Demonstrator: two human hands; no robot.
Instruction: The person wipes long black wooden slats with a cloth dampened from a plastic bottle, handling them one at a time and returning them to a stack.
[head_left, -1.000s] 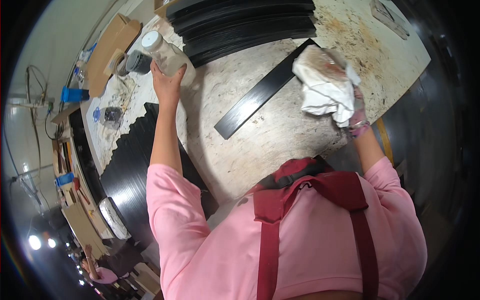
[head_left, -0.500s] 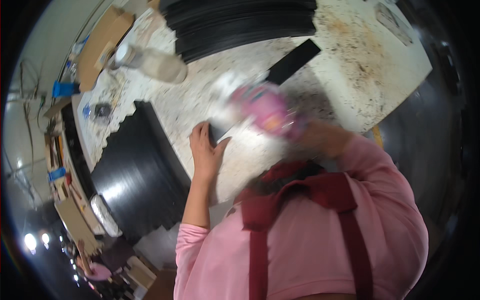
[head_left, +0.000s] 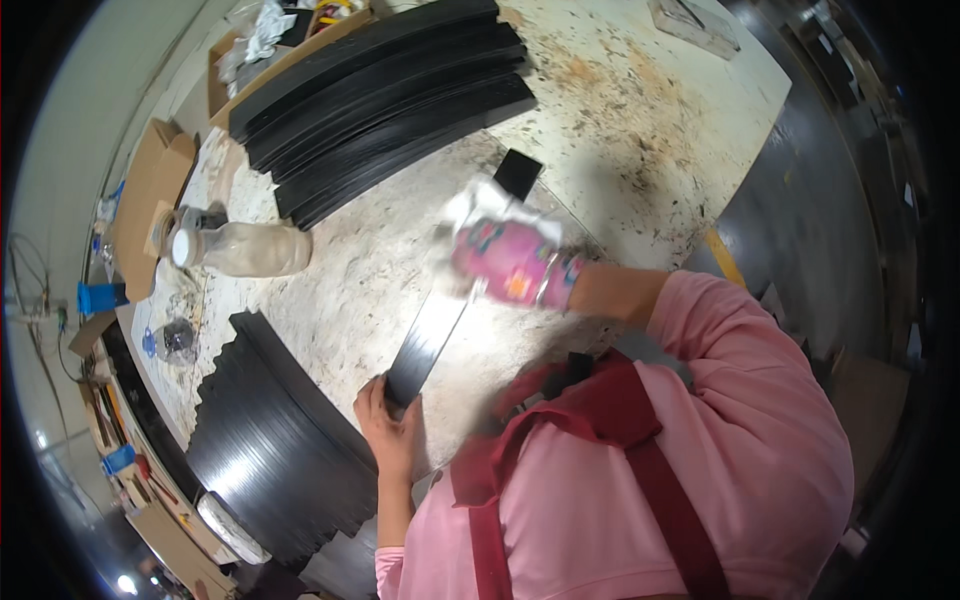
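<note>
A long, flat black strip [head_left: 425,345] lies slantwise on the stained white worktable, shiny along its near part. My left hand [head_left: 388,428] pinches its near end, fingers on one edge and thumb on the other. My right hand [head_left: 512,262], in a pink flowered glove, is closed on a crumpled white cloth [head_left: 470,203] and presses it over the strip's upper half. The hand is slightly blurred, and glove and cloth hide that stretch of strip. Beyond them the strip's dark far end [head_left: 519,172] shows.
A fanned stack of black strips [head_left: 285,440] lies left of my left hand; another large stack [head_left: 390,110] lies at the back. On the left are a cloudy bottle with a white cap [head_left: 255,250] and a cardboard box [head_left: 150,205]. A grey block [head_left: 695,27] sits far right.
My right hand has slid the cloth along the strip toward its far end, away from my left hand. More of the near part now shows. The whole view has also shifted and turned.
</note>
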